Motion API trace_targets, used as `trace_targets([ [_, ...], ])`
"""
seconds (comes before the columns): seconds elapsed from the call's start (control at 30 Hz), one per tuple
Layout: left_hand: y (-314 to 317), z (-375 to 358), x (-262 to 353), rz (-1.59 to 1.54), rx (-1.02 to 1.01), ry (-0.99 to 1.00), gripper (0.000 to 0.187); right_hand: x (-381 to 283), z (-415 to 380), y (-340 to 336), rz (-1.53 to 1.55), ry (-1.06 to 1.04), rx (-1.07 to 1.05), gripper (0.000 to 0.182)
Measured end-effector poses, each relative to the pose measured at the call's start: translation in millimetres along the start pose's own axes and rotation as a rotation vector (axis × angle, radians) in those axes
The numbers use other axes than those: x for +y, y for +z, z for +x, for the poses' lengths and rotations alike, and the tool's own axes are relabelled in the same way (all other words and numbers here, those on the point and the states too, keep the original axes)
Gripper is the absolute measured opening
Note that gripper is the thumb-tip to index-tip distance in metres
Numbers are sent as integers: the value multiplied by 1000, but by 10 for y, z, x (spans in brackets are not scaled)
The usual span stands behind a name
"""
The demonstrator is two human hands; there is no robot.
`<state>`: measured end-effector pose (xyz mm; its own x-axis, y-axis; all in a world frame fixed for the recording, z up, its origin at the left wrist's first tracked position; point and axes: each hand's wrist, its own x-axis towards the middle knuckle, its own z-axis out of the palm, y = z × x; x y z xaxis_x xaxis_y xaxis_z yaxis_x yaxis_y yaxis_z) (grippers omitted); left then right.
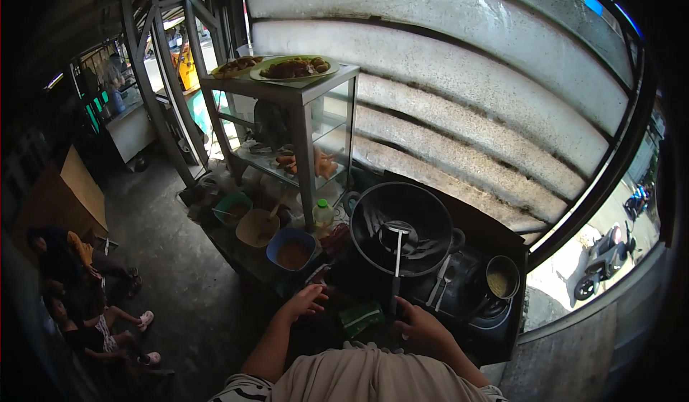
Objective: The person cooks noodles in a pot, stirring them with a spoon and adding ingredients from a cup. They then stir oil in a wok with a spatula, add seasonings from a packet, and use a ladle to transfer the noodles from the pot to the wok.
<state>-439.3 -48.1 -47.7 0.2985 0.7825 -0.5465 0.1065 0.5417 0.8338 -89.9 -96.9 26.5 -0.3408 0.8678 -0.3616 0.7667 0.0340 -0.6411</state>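
A large dark wok (366,212) sits on the stove in front of me. A spatula (397,258) lies with its metal head inside the wok, its black handle pointing toward me. My right hand (423,329) is at the end of that handle, fingers bent and closed around it. My left hand (306,304) hovers left of the stove with fingers stretched out, holding nothing. Between both hands is a shiny green packet (362,319), close to my body. Nearest the left hand stands a blue bowl (292,249) with brownish contents.
Left of the wok are a beige bowl (257,228), a green bowl (232,208) and a green-capped bottle (323,214). A glass cabinet (331,131) carries plates of food (294,69). Tongs (438,283) and a small pot (502,278) are at right. People sit at lower left.
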Motion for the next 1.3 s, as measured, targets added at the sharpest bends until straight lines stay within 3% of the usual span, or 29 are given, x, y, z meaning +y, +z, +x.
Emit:
trace_targets([
  [0.1, -402, -1, 93, 31, 34, 41, 50, -207, 181, 55, -212, 84, 143, 69],
  [0.33, -1329, 161, 184, 98, 86, 38, 48, -494, 500, 189, -128, 278, 348, 63],
  [0.5, -1567, 466, 459, 157, 33, 107, 47, -304, 608, 326, -93, 313, 530, 64],
  [0.57, -1536, 550, 534, 168, 13, 124, 46, -265, 570, 204, -89, 455, 582, 65],
  [0.67, -1514, 612, 663, 175, 31, 148, 45, 46, 474, 72, -68, 226, 645, 62],
  [0.8, -1723, 728, 650, 148, 89, 220, 41, 487, 414, -21, 99, 252, 680, 54],
  [0.87, -1847, 751, 658, 119, 110, 216, 40, 346, 327, -176, 696, 424, 584, 50],
  [0.9, -1900, 742, 659, 65, 135, 233, 38, 325, 299, -193, 867, 403, 579, 49],
  [1.1, -2051, 725, 607, -58, 182, 241, 35, 19, 278, -279, 1217, 577, 431, 47],
  [1.13, -2056, 709, 608, -59, 183, 243, 34, -53, 337, -218, 1451, 582, 409, 43],
  [1.2, -2119, 721, 532, -72, 166, 227, 35, -233, 524, -107, 1820, 535, 355, 30],
  [1.3, -2113, 662, 485, -78, 149, 193, 36, -256, 918, 32, 2046, 411, 222, 23],
])
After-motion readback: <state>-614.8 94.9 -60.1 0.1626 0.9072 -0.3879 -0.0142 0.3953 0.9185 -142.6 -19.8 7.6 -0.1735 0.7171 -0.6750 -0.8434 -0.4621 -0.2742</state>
